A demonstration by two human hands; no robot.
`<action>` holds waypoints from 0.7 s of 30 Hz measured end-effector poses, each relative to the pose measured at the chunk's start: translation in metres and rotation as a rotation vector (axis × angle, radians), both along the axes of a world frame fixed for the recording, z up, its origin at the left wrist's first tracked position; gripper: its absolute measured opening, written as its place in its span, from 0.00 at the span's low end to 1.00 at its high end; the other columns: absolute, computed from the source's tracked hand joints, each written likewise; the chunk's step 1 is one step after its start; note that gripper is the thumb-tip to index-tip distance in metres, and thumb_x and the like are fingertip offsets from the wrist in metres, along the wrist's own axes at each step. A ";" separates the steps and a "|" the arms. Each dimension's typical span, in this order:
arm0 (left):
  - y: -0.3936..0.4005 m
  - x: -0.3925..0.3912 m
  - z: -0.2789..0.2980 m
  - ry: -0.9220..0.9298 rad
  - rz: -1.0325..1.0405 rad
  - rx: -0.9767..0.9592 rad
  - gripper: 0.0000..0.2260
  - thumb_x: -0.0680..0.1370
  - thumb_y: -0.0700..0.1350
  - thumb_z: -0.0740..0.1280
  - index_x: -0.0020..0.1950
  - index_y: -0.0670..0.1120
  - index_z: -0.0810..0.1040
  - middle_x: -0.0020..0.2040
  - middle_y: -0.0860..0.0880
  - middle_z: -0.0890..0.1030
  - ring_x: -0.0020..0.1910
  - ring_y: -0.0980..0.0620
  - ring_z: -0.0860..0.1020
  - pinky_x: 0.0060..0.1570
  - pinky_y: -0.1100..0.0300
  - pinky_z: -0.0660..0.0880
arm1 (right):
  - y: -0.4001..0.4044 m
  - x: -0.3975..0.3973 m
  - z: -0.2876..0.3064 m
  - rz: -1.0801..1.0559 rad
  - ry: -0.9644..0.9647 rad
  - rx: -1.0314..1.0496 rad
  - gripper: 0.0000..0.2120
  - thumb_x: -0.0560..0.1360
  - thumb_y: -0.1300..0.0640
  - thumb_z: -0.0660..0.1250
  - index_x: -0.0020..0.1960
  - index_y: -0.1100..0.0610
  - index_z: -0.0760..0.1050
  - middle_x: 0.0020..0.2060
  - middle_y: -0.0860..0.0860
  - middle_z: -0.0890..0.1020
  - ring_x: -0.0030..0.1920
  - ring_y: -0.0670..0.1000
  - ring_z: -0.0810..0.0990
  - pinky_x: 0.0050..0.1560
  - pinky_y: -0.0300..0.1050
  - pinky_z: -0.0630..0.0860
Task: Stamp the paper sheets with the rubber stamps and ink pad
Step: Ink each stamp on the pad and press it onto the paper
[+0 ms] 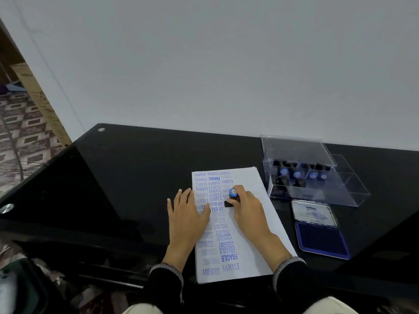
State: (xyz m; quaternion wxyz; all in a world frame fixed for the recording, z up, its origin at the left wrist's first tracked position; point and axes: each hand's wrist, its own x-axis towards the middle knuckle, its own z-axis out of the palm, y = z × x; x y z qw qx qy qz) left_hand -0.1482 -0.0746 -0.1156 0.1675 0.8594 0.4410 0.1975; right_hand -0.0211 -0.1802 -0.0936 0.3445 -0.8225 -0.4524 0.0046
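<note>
Head view: your left hand (189,214) lies flat, fingers spread, on the paper sheets (254,223), presumably so the stack cannot shift; your right hand (247,208) grips the rubber stamp (231,198) (blue cap up), base on the sheet; the open ink pad (322,239) sits just right, within reach.

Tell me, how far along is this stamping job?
Well along: the top white paper sheet already carries blue imprints down its left half, such as SAMPLE, FRAGILE and AMENDED. Now the right hand grips a blue-capped black rubber stamp on it while the left hand lies flat on the page. Its right side is unstamped; the open blue ink pad sits nearby.
</note>
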 end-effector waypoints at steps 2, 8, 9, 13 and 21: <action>0.000 -0.001 0.000 0.004 0.003 0.001 0.30 0.79 0.60 0.57 0.76 0.46 0.60 0.76 0.51 0.62 0.77 0.52 0.53 0.75 0.48 0.44 | 0.003 0.003 0.003 0.003 -0.013 -0.049 0.13 0.79 0.58 0.63 0.62 0.57 0.69 0.48 0.54 0.79 0.42 0.49 0.71 0.38 0.33 0.65; -0.001 -0.001 0.000 0.007 0.002 0.031 0.29 0.79 0.60 0.57 0.76 0.46 0.61 0.75 0.50 0.63 0.76 0.51 0.56 0.75 0.48 0.45 | 0.009 0.006 0.009 -0.012 -0.022 -0.131 0.13 0.79 0.58 0.62 0.63 0.56 0.67 0.48 0.55 0.79 0.41 0.49 0.70 0.39 0.37 0.66; -0.001 -0.001 0.000 0.010 0.003 0.030 0.29 0.79 0.60 0.56 0.76 0.46 0.61 0.75 0.51 0.63 0.76 0.51 0.56 0.75 0.48 0.45 | 0.009 0.005 0.009 -0.013 -0.026 -0.124 0.13 0.79 0.58 0.62 0.63 0.56 0.67 0.48 0.55 0.78 0.41 0.49 0.70 0.38 0.36 0.65; 0.000 0.000 0.000 0.011 0.003 0.023 0.29 0.79 0.60 0.57 0.76 0.46 0.60 0.75 0.51 0.63 0.76 0.51 0.56 0.75 0.48 0.45 | 0.003 -0.001 0.002 -0.035 0.000 -0.065 0.12 0.78 0.59 0.63 0.61 0.56 0.68 0.47 0.54 0.78 0.40 0.48 0.71 0.33 0.30 0.63; 0.000 -0.001 -0.001 0.015 0.006 0.022 0.29 0.79 0.60 0.57 0.76 0.46 0.60 0.76 0.51 0.63 0.76 0.51 0.56 0.75 0.49 0.45 | 0.002 -0.006 0.003 -0.055 -0.019 -0.078 0.14 0.78 0.59 0.64 0.62 0.56 0.68 0.48 0.53 0.77 0.40 0.47 0.71 0.34 0.30 0.65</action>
